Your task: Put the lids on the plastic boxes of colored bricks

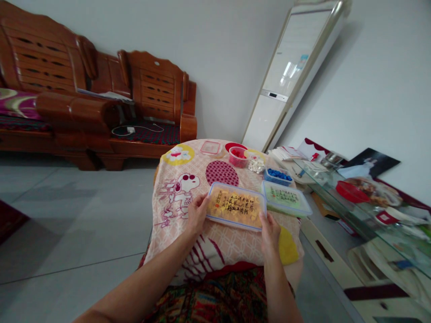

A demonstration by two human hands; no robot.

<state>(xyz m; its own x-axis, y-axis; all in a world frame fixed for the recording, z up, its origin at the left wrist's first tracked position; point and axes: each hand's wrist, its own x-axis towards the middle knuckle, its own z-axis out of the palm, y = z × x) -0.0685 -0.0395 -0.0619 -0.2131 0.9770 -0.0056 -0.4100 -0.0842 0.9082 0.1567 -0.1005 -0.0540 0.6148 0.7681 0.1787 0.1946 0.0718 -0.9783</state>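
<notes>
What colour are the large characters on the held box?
The characters are black, shown in the head view.

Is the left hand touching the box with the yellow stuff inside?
Touching: in the head view, the left hand grips the box at its left end.

From my distant seat, I see the box with yellow pieces [235,207] as translucent plastic, smooth and with a light shine. The greenish box [286,199] appears to be of the same plastic. The table cover [198,168] is soft, matt cloth. The wooden chair [160,85] has a very glossy finish, the shelf [362,214] is shiny glass, and the wall [222,54] looks matt.
</notes>
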